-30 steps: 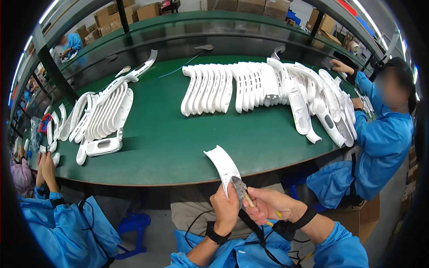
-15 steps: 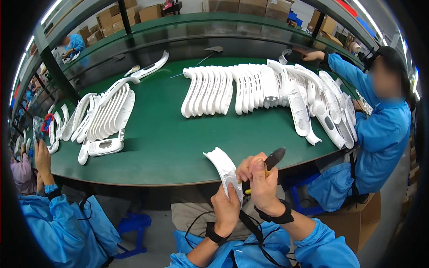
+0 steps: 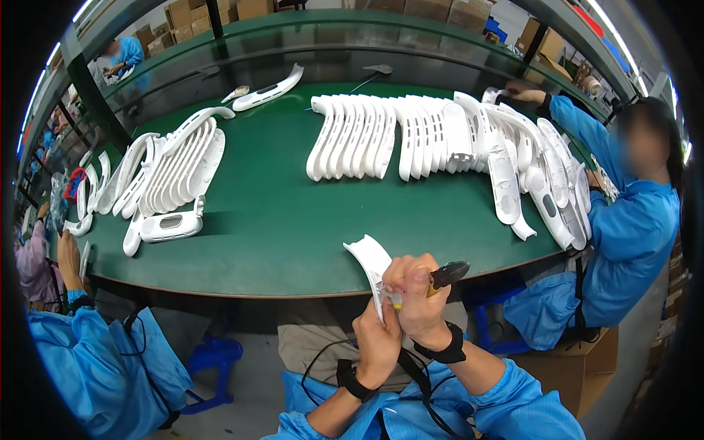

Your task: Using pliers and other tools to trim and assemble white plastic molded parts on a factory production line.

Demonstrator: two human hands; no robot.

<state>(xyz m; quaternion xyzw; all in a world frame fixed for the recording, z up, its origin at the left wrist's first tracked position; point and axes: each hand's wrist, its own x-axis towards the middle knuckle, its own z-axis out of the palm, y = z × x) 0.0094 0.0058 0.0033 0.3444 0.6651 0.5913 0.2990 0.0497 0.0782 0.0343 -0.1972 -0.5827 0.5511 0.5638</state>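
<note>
1. Green tabletop [image 3: 271, 246] is filling most of the view, its near edge curving between the worker's lap and the rows, its far side meeting a dark rail.
2. White curved shells are standing in a long row [image 3: 352, 139] beyond the hands, running into a looser pile [image 3: 550, 183] toward the right; a smaller group [image 3: 172, 176] is standing to the left. A broad bare stretch of green is lying between these and the near edge, and another is opening between the left group and the long row.
3. Co-workers in blue are bounding the room sideways: one [image 3: 631, 227] at the right end, another [image 3: 103, 359] at the left.
4. Both forearms are rising from the lower border and slanting inward, the right one crossing more steeply sideways, black wristbands [image 3: 444, 348] circling both wrists.
5. The right grip [image 3: 416, 293] is curling into a closed fist, knuckles up, just beside the left; the left grip [image 3: 377, 339] is closing around a lower end.
6. That end is belonging to a white curved piece [image 3: 369, 257], tilting up and leftward, overlapping the near edge in view.
7. A dark-bladed hand tool [image 3: 449, 274] is sitting inside the right fist, blades pointing rightward, away from the piece.
</note>
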